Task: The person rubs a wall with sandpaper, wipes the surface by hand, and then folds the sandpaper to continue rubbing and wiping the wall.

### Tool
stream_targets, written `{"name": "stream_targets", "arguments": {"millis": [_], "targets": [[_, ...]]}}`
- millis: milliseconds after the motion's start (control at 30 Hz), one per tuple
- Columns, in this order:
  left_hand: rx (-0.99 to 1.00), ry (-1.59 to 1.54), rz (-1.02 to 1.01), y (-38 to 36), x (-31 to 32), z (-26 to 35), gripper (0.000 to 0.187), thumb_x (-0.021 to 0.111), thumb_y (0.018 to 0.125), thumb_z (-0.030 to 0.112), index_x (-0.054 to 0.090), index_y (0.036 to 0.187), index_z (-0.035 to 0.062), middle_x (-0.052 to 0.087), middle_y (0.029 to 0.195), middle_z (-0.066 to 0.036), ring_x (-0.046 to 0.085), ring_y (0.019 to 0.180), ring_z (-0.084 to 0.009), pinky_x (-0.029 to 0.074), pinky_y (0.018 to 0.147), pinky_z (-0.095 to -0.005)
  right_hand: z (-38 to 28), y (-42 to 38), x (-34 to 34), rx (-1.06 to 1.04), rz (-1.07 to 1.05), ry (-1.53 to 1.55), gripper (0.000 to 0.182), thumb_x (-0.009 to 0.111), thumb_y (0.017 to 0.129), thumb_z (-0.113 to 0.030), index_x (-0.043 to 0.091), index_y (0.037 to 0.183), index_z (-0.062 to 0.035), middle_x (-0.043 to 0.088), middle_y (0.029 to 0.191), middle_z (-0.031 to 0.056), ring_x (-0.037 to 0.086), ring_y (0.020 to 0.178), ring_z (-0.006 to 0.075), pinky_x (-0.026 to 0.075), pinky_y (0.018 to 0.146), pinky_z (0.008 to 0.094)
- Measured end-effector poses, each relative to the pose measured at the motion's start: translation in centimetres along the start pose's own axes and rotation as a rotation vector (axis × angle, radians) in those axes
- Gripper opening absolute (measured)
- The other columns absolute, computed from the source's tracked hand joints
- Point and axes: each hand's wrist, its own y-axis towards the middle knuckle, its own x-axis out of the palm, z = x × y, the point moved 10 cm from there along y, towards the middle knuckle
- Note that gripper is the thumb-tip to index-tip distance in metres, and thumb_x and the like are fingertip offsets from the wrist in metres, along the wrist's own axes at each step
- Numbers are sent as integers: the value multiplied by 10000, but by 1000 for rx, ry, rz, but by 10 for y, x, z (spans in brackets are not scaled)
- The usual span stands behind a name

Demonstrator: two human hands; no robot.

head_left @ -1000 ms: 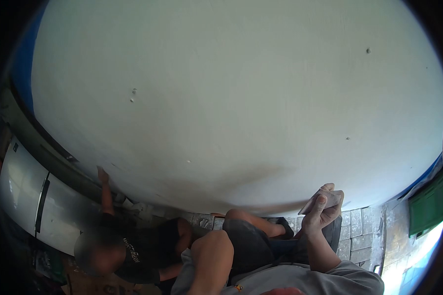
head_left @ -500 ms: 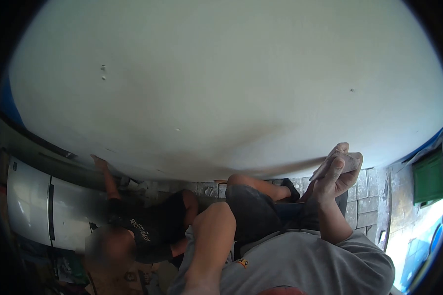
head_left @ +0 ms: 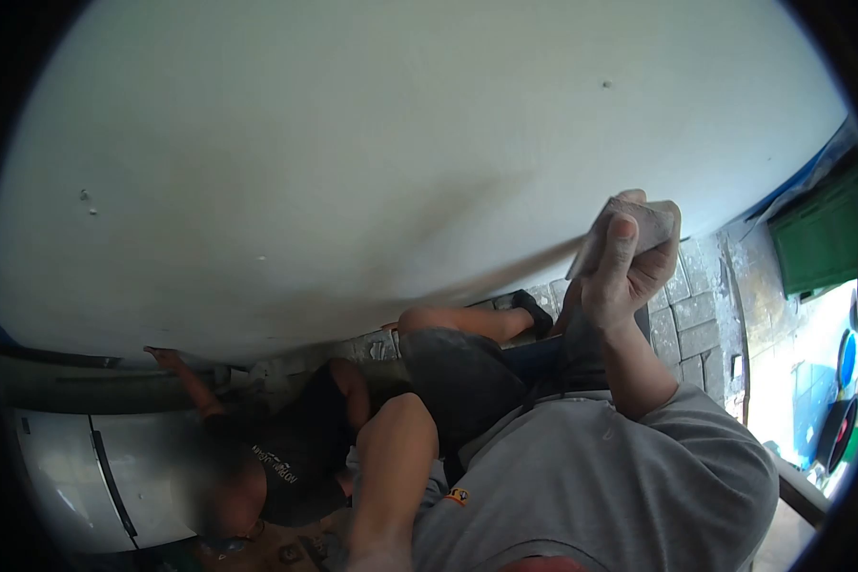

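Note:
My right hand [head_left: 629, 262], pale with dust, is closed around a folded sheet of sandpaper [head_left: 643, 224], thumb across its front and fingers behind. It is held up near the lower right part of a large pale wall [head_left: 400, 124], whose surface carries a few small spots and a long shadow running toward the hand. My bent left arm [head_left: 396, 467] rises at the bottom centre, elbow upward; its hand is outside the frame.
At lower left, a co-worker in a dark shirt [head_left: 296, 453] reaches a hand [head_left: 167, 357] to the wall's bottom edge. A silver refrigerator [head_left: 62, 477] lies beyond. Paving blocks [head_left: 696, 319] run along the wall's foot; a green bin [head_left: 825, 234] stands at right.
The view has turned, so the wall's spots sit farther left in the frame. My right hand appears higher and slightly left, still gripping the sandpaper. The co-worker's arm stays at the wall's edge.

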Motion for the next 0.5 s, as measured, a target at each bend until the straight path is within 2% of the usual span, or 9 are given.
{"name": "stream_targets", "arguments": {"millis": [67,100,167,367,500], "targets": [[3,275,-70,0,5,-2,363,502,974,245,513,1285,59,423,1422,-138,391,1290,-258,276,1074,-470,8,0,-7,28,48,26,189,589,949,-162,459,924,-27,527,803,34,452,653,53,363,580,177],[14,300,-98,-1,10,-2,363,502,974,245,513,1285,59,423,1422,-138,391,1290,-258,276,1074,-470,13,-1,-10,70,58,28,202,582,955,-184,458,922,-29,528,804,40,456,651,58,365,574,178],[56,430,-61,-7,11,-1,377,469,991,272,496,1311,75,408,1445,-69,384,1296,-248,267,1082,-460,20,-5,-8,128,34,55,203,579,957,-191,456,924,-33,527,805,46,450,644,59,361,558,180],[26,233,-59,6,11,8,361,451,996,280,511,1286,74,442,1403,-79,349,1318,-227,250,1091,-442,11,-3,2,101,2,12,203,571,958,-179,435,904,-39,520,805,54,436,624,54,350,540,169],[44,313,-147,4,20,7,355,447,990,277,507,1278,78,449,1384,-85,349,1303,-219,261,1069,-446,8,-7,4,103,-5,110,195,569,958,-170,438,905,-36,522,822,59,438,645,55,353,550,173]]}}
